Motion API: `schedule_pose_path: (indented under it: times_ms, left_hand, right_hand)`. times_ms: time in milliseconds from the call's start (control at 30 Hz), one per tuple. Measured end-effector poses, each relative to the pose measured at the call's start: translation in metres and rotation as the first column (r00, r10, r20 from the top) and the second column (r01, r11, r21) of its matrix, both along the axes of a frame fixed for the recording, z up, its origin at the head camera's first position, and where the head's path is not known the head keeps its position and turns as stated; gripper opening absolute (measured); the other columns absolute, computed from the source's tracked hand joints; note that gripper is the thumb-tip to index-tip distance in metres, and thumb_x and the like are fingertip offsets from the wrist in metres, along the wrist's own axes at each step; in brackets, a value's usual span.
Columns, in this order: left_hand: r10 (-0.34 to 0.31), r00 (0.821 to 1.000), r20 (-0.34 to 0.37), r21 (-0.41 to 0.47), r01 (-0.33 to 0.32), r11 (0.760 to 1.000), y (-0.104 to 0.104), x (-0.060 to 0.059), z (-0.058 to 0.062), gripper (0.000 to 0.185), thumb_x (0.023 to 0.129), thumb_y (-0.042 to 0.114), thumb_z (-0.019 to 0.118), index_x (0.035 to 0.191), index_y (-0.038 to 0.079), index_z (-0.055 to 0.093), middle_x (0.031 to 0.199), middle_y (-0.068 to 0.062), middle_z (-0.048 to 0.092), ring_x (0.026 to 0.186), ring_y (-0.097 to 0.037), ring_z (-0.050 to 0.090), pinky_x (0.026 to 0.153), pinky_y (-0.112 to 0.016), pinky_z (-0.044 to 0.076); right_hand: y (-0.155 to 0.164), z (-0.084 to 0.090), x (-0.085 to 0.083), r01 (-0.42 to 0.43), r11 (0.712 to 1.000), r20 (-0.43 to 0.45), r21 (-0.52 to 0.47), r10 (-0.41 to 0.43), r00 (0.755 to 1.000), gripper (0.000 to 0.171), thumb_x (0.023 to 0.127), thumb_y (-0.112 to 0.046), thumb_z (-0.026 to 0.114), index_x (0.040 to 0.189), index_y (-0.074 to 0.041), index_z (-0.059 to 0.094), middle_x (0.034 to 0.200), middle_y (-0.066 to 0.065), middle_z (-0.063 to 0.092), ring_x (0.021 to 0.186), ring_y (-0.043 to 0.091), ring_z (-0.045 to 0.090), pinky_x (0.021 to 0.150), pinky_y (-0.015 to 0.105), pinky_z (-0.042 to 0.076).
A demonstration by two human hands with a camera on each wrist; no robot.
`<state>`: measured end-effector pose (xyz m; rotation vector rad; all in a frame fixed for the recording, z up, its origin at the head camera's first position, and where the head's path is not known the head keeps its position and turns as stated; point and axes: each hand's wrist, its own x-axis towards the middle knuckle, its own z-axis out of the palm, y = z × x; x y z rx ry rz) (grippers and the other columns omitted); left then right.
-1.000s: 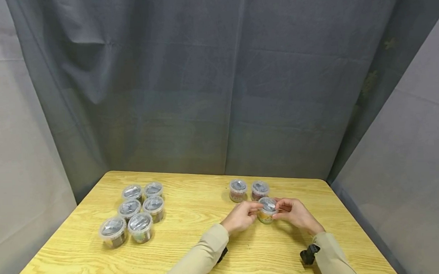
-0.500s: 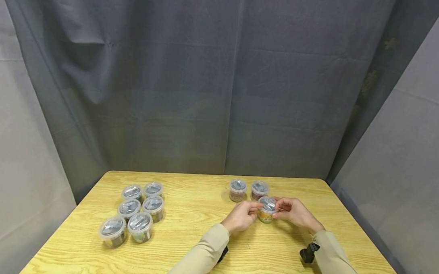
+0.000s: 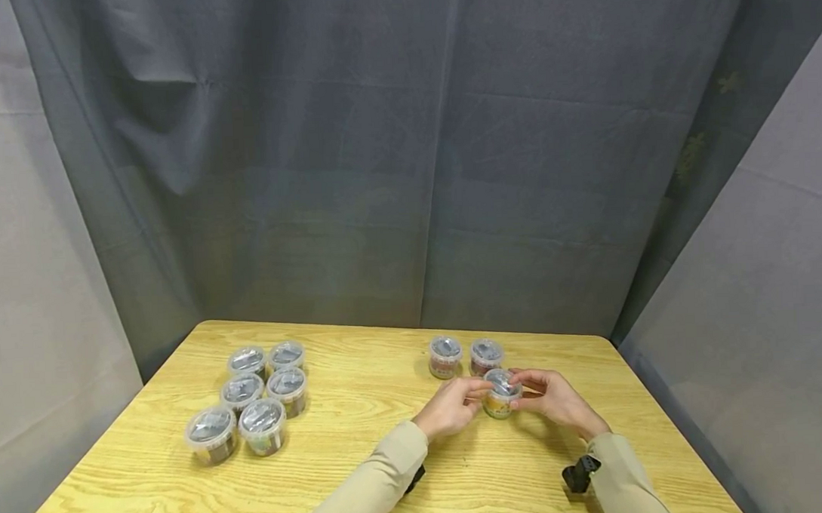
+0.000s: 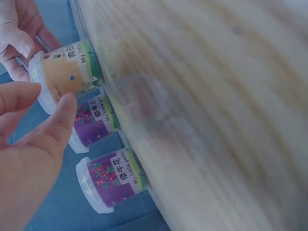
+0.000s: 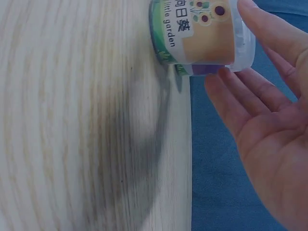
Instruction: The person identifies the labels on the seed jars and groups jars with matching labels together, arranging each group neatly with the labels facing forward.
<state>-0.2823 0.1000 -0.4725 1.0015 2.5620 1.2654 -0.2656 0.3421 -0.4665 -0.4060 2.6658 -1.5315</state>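
A lidded plant-kit cup with an orange sunflower label stands upright on the wooden table, between both hands. My left hand is at its left side, thumb and forefinger extended against or very near the lid and label. On the other side, my right hand spreads its fairly straight fingers and thumb around the lid rim. Just behind stand two cups with purple labels, a right one and a left one; the left wrist view shows red flowers printed on the left purple cup.
Several more lidded cups stand grouped at the table's left, among them a front cup and a back cup. A dark grey curtain hangs behind the wooden table, with pale panels at both sides.
My right fingers have shifted slightly and straightened at the lid. The orange cup and my left hand stay almost in place.
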Motion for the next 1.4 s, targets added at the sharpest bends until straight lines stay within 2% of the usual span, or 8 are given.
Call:
schedule_pose_path:
  times_ms: [200, 467, 767, 800, 900, 1000, 1167, 1400]
  left_hand:
    - [0.024, 0.999, -0.03, -0.014, -0.025, 1.0, -0.009, 0.002, 0.004, 0.044, 0.094, 0.003, 0.059, 0.136, 0.016, 0.058, 0.139, -0.002, 0.058, 0.121, -0.024, 0.061, 0.098, -0.033, 0.053]
    - [0.076, 0.993, -0.085, -0.036, -0.08, 0.996, -0.028, 0.008, 0.012, 0.038, 0.097, 0.017, 0.06, 0.135, 0.016, 0.059, 0.136, -0.001, 0.061, 0.119, -0.024, 0.06, 0.097, -0.034, 0.053]
    - [0.15, 0.976, -0.156, 0.005, -0.151, 0.988, -0.056, 0.012, 0.02, 0.032, 0.098, 0.02, 0.059, 0.129, 0.012, 0.064, 0.128, -0.003, 0.066, 0.117, -0.022, 0.063, 0.097, -0.037, 0.053]
    - [0.16, 0.973, -0.166, 0.01, -0.16, 0.987, -0.06, 0.012, 0.021, 0.032, 0.098, 0.02, 0.059, 0.128, 0.012, 0.065, 0.127, -0.003, 0.067, 0.116, -0.023, 0.063, 0.097, -0.038, 0.053]
    - [0.188, 0.968, -0.166, 0.024, -0.186, 0.982, -0.073, 0.012, 0.023, 0.03, 0.098, 0.02, 0.059, 0.126, 0.012, 0.066, 0.124, -0.003, 0.068, 0.115, -0.022, 0.064, 0.097, -0.039, 0.053]
    - [0.204, 0.965, -0.166, 0.036, -0.201, 0.979, -0.085, 0.011, 0.025, 0.028, 0.098, 0.02, 0.059, 0.124, 0.011, 0.067, 0.122, -0.004, 0.069, 0.113, -0.021, 0.065, 0.096, -0.04, 0.054]
    - [0.207, 0.962, -0.177, 0.041, -0.203, 0.978, -0.104, 0.012, 0.025, 0.028, 0.098, 0.018, 0.059, 0.122, 0.007, 0.067, 0.12, -0.008, 0.07, 0.109, -0.023, 0.066, 0.094, -0.041, 0.054]
    - [0.218, 0.959, -0.183, 0.025, -0.218, 0.976, -0.134, 0.015, 0.027, 0.025, 0.098, 0.016, 0.06, 0.119, 0.005, 0.068, 0.115, -0.011, 0.071, 0.103, -0.025, 0.068, 0.09, -0.045, 0.056]
  right_hand:
    - [-0.006, 0.004, 0.001, 0.117, 0.991, -0.068, 0.061, -0.113, 0.991, 0.036, 0.089, -0.018, 0.073, 0.122, -0.005, 0.065, 0.137, 0.02, 0.057, 0.127, 0.039, 0.054, 0.103, 0.05, 0.048]
    - [-0.022, 0.015, 0.003, 0.249, 0.96, -0.166, 0.124, -0.228, 0.96, 0.027, 0.097, -0.022, 0.064, 0.12, -0.009, 0.068, 0.125, 0.014, 0.067, 0.115, 0.032, 0.063, 0.094, 0.046, 0.054]
    - [-0.052, 0.019, 0.005, 0.226, 0.955, -0.282, 0.191, -0.167, 0.945, 0.024, 0.096, -0.019, 0.064, 0.117, -0.008, 0.071, 0.118, 0.01, 0.071, 0.11, 0.03, 0.066, 0.094, 0.052, 0.054]
    - [-0.056, 0.019, 0.004, 0.228, 0.951, -0.302, 0.207, -0.16, 0.94, 0.023, 0.096, -0.019, 0.064, 0.115, -0.009, 0.072, 0.116, 0.009, 0.072, 0.106, 0.027, 0.067, 0.091, 0.05, 0.055]
    - [-0.068, 0.018, 0.002, 0.236, 0.943, -0.336, 0.233, -0.15, 0.93, 0.019, 0.095, -0.016, 0.065, 0.111, -0.011, 0.074, 0.111, 0.009, 0.073, 0.071, 0.022, 0.066, 0.065, 0.037, 0.058]
    - [-0.08, 0.017, 0.0, 0.248, 0.935, -0.391, 0.256, -0.134, 0.91, 0.017, 0.094, -0.014, 0.067, 0.108, -0.012, 0.075, 0.107, 0.008, 0.074, 0.062, 0.018, 0.063, 0.055, 0.028, 0.052]
    - [-0.101, 0.016, -0.001, 0.239, 0.931, -0.42, 0.277, -0.106, 0.901, 0.014, 0.092, -0.015, 0.069, 0.104, -0.012, 0.076, 0.104, 0.004, 0.075, 0.082, 0.02, 0.07, 0.068, 0.034, 0.058]
    - [-0.13, 0.01, -0.006, 0.141, 0.949, -0.478, 0.283, 0.012, 0.878, 0.013, 0.09, -0.01, 0.07, 0.102, -0.011, 0.076, 0.103, 0.004, 0.075, 0.095, 0.019, 0.071, 0.081, 0.041, 0.06]
